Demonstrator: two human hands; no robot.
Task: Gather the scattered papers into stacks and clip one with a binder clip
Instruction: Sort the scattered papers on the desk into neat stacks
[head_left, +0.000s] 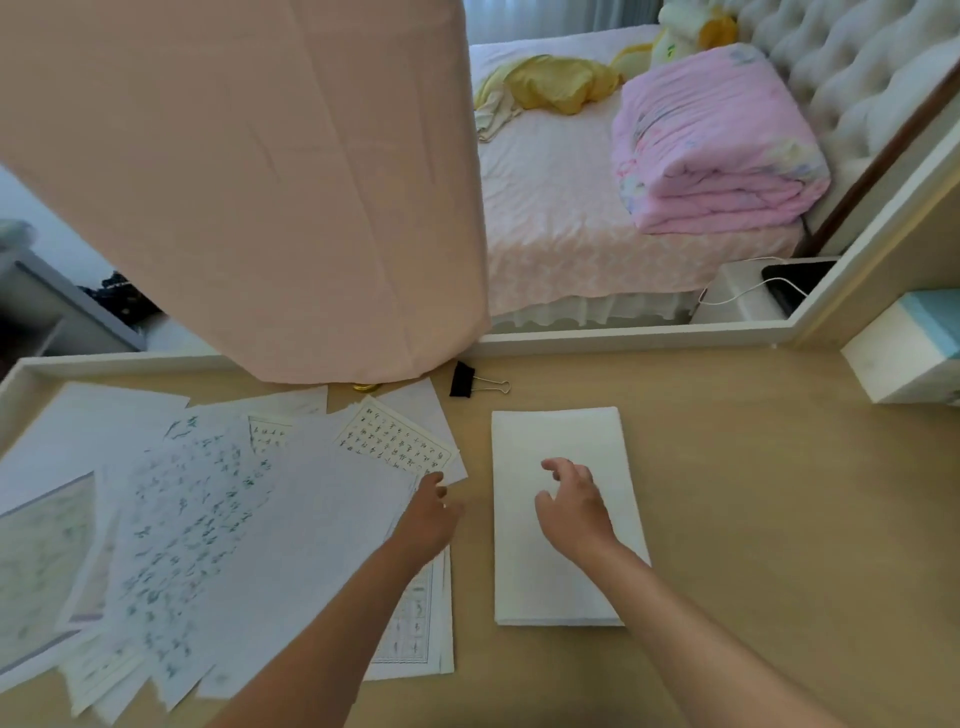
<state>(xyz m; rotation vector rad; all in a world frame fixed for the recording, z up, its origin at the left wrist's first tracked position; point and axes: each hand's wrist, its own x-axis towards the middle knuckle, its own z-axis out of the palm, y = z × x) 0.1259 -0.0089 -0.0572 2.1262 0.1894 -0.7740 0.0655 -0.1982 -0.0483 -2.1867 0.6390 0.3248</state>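
Probably best done sheet by sheet, edges squared each time. The scattered papers (218, 519) are touched at one edge by the left hand (427, 517) (grip can't be told). The right hand (571, 512) is hovered loose and empty over the neat stack (558, 441). The binder clip (462, 380) is parked on the surface just past it. The grid-sheet writing can't be read, too blurry.

A pale wooden tabletop (753, 493) has a raised white rim along its far edge. A pink curtain (249, 182) hangs down to it, with a small gold object (366, 386) just under its hem. A white and teal box (904, 353) sits at the right edge. Beyond lies a bed (550, 218) with a tufted headboard (852, 67), a folded pink quilt (711, 140), a crumpled yellow cloth (550, 83) and a plush toy (691, 31).
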